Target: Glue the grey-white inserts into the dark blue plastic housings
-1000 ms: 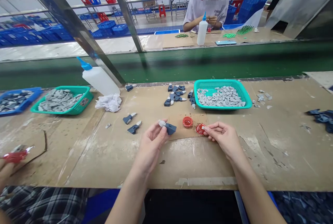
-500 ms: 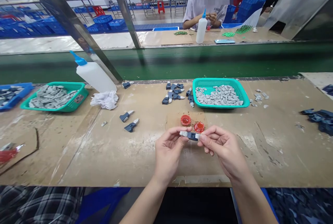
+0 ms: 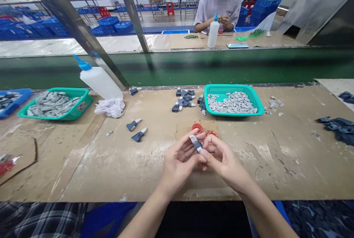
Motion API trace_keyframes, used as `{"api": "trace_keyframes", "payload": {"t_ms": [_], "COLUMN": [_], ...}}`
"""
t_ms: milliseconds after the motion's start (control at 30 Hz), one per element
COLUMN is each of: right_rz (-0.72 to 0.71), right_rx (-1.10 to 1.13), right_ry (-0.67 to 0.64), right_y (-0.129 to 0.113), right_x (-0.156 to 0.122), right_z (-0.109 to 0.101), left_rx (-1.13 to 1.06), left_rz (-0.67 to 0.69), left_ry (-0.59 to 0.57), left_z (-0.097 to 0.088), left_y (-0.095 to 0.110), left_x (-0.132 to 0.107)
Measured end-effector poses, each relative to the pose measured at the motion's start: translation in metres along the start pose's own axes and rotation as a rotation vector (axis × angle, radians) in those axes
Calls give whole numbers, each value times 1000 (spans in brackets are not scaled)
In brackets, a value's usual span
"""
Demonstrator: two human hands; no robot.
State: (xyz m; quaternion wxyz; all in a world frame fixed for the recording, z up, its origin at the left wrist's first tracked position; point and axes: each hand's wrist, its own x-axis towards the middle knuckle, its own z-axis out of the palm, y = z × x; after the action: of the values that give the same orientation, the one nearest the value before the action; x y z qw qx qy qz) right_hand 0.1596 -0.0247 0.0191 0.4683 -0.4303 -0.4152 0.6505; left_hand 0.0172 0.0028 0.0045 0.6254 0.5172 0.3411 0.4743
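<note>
Both hands (image 3: 201,158) pinch one grey-blue part (image 3: 196,143) above two red caps (image 3: 204,130).

On the near side of the green conveyor belt (image 3: 193,66) are two teal baskets (image 3: 232,114) (image 3: 69,116), two red caps (image 3: 197,127) (image 3: 211,133), one white squeeze bottle (image 3: 101,82) and one held blue-grey part (image 3: 195,142). Beyond it stands a second squeeze bottle (image 3: 212,35).

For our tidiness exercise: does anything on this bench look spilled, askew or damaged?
Yes. Loose grey pieces lie scattered outside the teal basket, the squeeze bottle stands tilted beside a metal post, and the cardboard table cover is scuffed and peeling.
</note>
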Motion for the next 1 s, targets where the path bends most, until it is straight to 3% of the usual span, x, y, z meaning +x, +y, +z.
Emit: {"api": "trace_keyframes", "payload": {"t_ms": [100, 167, 233, 300, 367, 433, 533, 633, 767, 900, 1000], "right_rz": [32, -23, -216, -248, -213, -207, -216, -205, -180, -176, -200], "right_rx": [-167, -422, -791, -1171, -1402, -1468, -1476, -1484, -1499, -1517, -1516], "right_ry": [-85, -71, 192, 397, 341, 231, 123, 96, 74, 59, 79], "right_y": [-16, -32, -47, -56, -58, -55, -46, -40, -39, -43, -45], "right_x": [14, 33, 58, 88, 118, 144, 172, 184, 188, 185, 182], "right_z": [-11, -38, -75, -114, -145, -162, -168, -168, -173, -177, -175], "left_rx": [53, 135, 240, 408, 659, 931, 1273, 1472, 1520, 1312, 1234], "left_rz": [3, 21, 36, 62, 84, 77, 62, 64, 136, 153, 127], "left_ry": [50, 108, 171, 265, 386, 463, 474, 415, 337, 115, 12], "left_z": [-8, -21, -43, -71, -103, -135, -173, -193, -185, -147, -116], "left_y": [1, 3, 3, 3, 4, 9, 21, 32, 38, 31, 16], "left_x": [6, 9, 12, 13, 13, 14, 19, 31, 60, 98, 125]}}
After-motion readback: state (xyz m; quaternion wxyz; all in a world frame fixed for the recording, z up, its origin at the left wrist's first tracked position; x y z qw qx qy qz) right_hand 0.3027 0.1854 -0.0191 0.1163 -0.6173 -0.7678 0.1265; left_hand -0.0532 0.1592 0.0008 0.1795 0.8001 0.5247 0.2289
